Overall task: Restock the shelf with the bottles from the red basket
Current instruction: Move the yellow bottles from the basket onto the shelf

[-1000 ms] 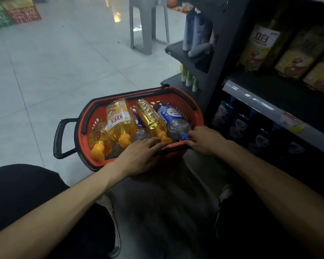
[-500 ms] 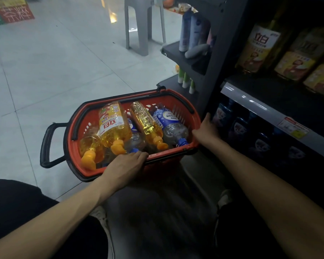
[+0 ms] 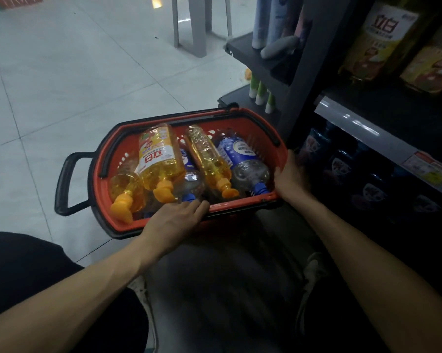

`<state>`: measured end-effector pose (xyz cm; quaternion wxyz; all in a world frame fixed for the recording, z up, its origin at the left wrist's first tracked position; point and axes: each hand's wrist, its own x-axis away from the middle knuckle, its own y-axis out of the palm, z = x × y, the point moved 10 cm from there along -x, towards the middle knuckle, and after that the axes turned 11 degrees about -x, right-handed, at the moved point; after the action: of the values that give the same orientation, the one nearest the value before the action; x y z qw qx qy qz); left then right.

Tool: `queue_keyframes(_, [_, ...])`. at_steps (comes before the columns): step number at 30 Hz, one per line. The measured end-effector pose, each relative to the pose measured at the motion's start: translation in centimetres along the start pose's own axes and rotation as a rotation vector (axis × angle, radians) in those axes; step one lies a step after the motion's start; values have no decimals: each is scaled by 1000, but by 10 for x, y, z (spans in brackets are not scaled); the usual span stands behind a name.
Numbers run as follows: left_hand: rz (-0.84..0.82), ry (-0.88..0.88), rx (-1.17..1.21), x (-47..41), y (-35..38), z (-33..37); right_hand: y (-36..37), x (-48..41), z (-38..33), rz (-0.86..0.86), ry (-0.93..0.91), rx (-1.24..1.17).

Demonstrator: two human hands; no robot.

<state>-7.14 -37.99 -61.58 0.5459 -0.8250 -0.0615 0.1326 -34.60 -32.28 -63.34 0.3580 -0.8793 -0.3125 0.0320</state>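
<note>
Basket, red plastic with a black rim and handle, sits on a pale tiled floor, seen from above by a crouching person; dark shelves stand just to its right. Left hand lies flat over the near rim, fingers together and loosely extended, holding no bottle; right hand grips the basket's right near corner, fingers curled round the edge, though the fingertips themselves are hidden on the outer side.

Bottles fill the basket, all lying on their sides with caps pointing near: a large yellow bottle with a red and white label; a smaller yellow bottle at far left of the load; a slim yellow bottle in the middle; a blue-labelled bottle at right; another blue-capped bottle half buried between the yellow ones.

On the shelves: dark blue bottles on the low shelf, yellow packs above.

Progress, judged from this: restocking appears barely begun or not begun; the basket looks full, no bottle is in either hand, and every visible bottle is yet to be lifted out and stood on the shelf.
</note>
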Motion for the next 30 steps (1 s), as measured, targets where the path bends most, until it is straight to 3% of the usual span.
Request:
queue_keyframes(13, [195,292,-84,-19,-3,-4,-42,72,53,164,246,-122])
queue_keyframes(16, [135,281,-59,-24,7,-14,-43,84,52,136,226,-77])
queue_keyframes(24, [146,131,115,-31,-19,0,-57,86,29,-3,76,424])
queue_keyframes(30, [108,77,170,-57,-43,13,-50,80,17,-99,11,439])
